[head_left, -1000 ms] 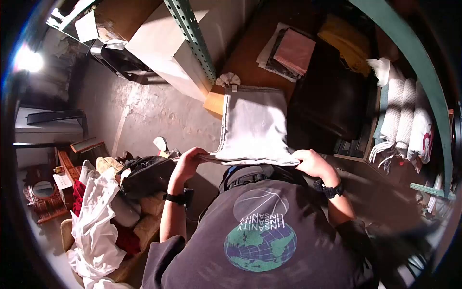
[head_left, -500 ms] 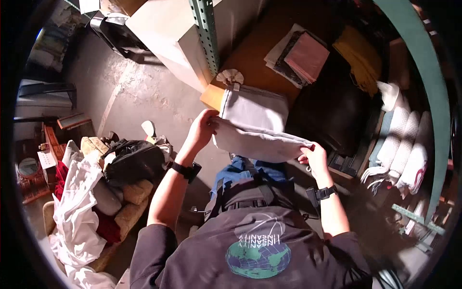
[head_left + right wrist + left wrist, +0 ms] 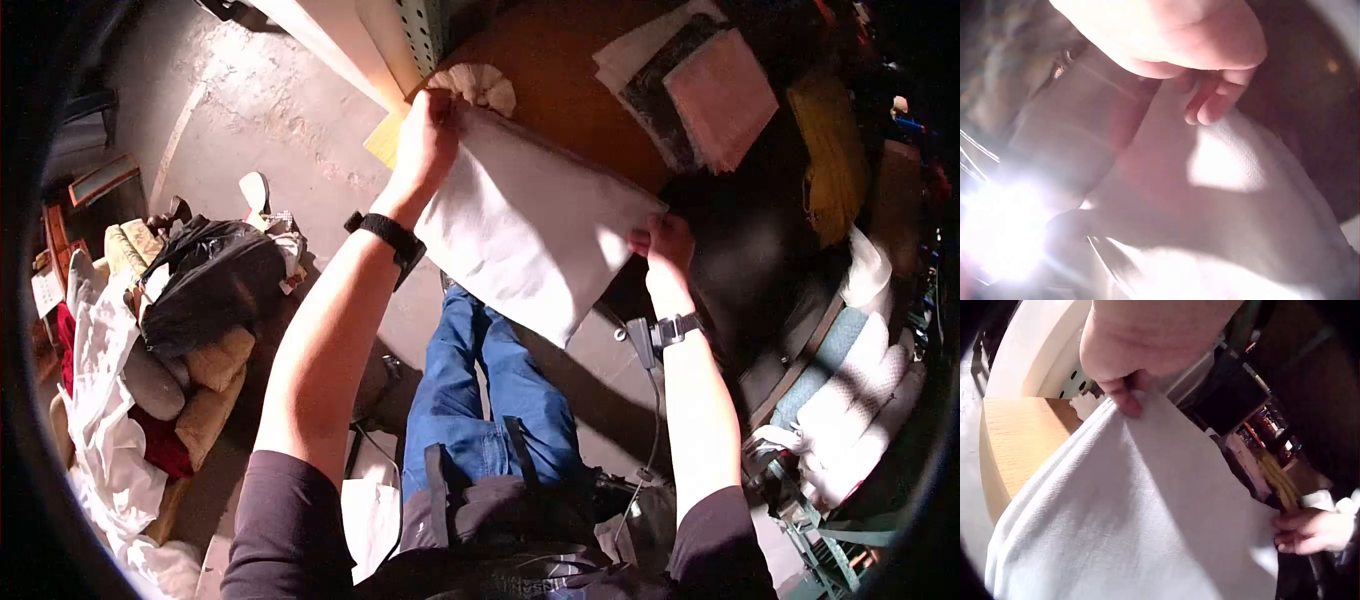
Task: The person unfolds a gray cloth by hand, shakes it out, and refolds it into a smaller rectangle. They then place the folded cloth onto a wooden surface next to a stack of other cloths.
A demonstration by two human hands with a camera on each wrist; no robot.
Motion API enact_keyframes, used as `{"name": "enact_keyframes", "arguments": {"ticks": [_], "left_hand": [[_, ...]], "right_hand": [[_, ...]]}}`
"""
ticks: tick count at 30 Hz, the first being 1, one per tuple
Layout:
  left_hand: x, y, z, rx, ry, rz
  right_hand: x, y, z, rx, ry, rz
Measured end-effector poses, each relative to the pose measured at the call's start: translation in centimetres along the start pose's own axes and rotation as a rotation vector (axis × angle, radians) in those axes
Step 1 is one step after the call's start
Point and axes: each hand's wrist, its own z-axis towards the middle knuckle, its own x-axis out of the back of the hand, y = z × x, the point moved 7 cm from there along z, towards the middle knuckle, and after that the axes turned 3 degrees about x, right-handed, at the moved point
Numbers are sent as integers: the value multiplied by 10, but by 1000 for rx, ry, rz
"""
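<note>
A white folded cloth (image 3: 540, 205) hangs between both hands, its upper edge stretched from one to the other in the head view. My left hand (image 3: 428, 140) pinches its upper left corner, thumb and fingers closed on the layered edge, as the left wrist view shows. At the upper right corner, lower and nearer the body, my right hand (image 3: 668, 248) grips the cloth with curled fingers. Just beyond the left hand lies a pale ruffled round thing (image 3: 480, 88) on the wooden table (image 3: 555, 65). The cloth covers the table's near part in the head view.
Folded cloths, the top one pink (image 3: 720, 100), lie farther back on the table beside a mustard cloth (image 3: 835, 160). Rolled white textiles (image 3: 850, 400) are at the right. A black bag (image 3: 215, 285) and heaped white fabric (image 3: 105, 430) lie at the left. A green perforated post (image 3: 420, 35) stands behind.
The cloth, first held flat by its near edge over the table, has been lifted and now hangs by two corners. Both hands have moved forward, and the head view has shifted.
</note>
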Motion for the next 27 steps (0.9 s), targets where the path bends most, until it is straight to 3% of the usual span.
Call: {"name": "enact_keyframes", "arguments": {"ticks": [1,2,3,4,6,7,8,11,13,15,17,19,23,27], "left_hand": [[-6,-1,2,-124,68,206],[-18,5,-4,-252,99,424],[-33,10,-16,-383,126,641],[-54,-5,-31,-333,-100,837],[-70,-5,-57,-423,-203,1010],[-75,-13,-61,-449,-257,1085],[-74,-24,-55,-457,-245,1103],[-72,-31,-38,-551,-86,1022],[-69,-35,-22,-546,-116,1014],[-71,-33,-3,-571,-141,1073],[-77,-28,12,-672,-112,1046],[-89,-17,25,-838,-124,1027],[-113,2,51,-870,-194,1072],[-116,-25,76,-1017,-114,1119]], "right_hand": [[-8,10,13,54,-2,30],[-13,8,18,464,214,-460],[-32,23,12,488,127,-608],[-50,37,4,524,41,-748],[-85,-18,-47,342,-30,-910],[-93,-16,-53,607,26,-1036],[-90,-4,-46,586,29,-1035],[-94,33,-25,372,-184,-897],[-98,24,-24,779,0,-1165],[-99,35,-10,762,0,-1165],[-104,31,-3,875,113,-1117],[-106,22,7,784,102,-1126],[-104,13,15,765,222,-1119],[-106,6,16,689,210,-1117]]}}
